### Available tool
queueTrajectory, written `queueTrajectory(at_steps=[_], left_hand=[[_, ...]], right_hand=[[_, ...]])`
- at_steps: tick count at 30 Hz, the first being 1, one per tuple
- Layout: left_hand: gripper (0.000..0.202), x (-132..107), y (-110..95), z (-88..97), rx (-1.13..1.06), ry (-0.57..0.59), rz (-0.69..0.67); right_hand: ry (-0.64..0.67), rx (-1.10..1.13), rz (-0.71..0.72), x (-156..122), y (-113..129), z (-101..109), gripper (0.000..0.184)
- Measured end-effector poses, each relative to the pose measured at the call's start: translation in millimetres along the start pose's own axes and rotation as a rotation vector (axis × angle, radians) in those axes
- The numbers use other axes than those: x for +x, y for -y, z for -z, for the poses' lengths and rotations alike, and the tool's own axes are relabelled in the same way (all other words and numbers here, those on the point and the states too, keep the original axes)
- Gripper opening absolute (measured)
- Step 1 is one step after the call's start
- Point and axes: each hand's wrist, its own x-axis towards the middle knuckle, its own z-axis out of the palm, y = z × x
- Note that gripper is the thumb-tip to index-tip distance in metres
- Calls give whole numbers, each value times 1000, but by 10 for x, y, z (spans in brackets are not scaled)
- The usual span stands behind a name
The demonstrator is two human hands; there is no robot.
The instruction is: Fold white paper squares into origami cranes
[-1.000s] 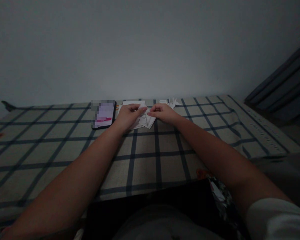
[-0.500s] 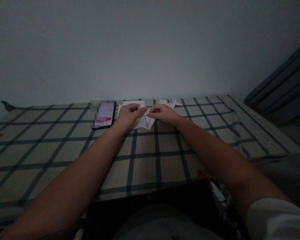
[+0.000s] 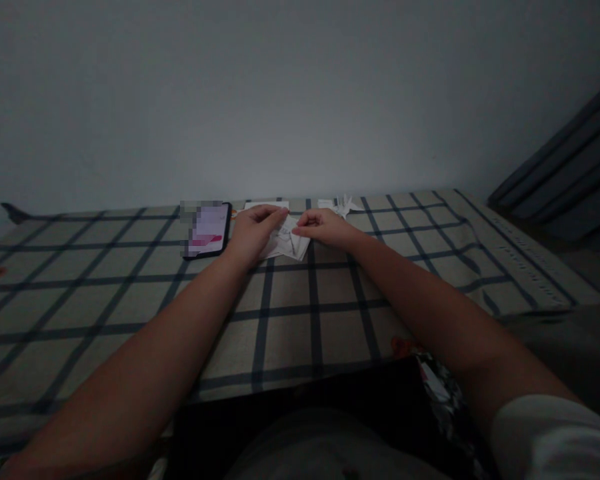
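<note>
A piece of folded white paper with creases and several loose corners lies on the checked tablecloth between my hands. My left hand is closed at its left side, thumb against the upper edge; the other fingertips are partly hidden. From the right, my right hand pinches the paper's upper right edge between thumb and forefinger. Just behind my right hand rests a pointed white folded paper shape. More flat white paper lies behind my left hand.
A phone with a lit, partly blurred screen lies left of my left hand. The checked tablecloth reaches back to a grey wall. A dark curtain hangs at the right. My lap is below the near edge.
My left thumb has drawn back up and left, baring more of the folded paper's middle. My right hand stays almost where it was.
</note>
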Motion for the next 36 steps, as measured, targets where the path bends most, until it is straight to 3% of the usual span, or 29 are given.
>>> queueTrajectory(at_steps=[7, 13, 19, 24, 36], left_hand=[[23, 15, 26, 2, -20, -37, 3], [39, 16, 23, -3, -68, 99, -4], [49, 6, 38, -3, -104, 173, 103], [55, 18, 82, -10, -34, 199, 153], [63, -5, 85, -38, -199, 250, 189]], right_hand=[[18, 16, -19, -9, 24, -43, 19], [-40, 32, 2, 19, -60, -2, 18], [-134, 74, -31, 31, -50, 18, 18], [-180, 165, -6, 64, -93, 22, 22], [-154, 174, 31, 84, -116, 9, 17]])
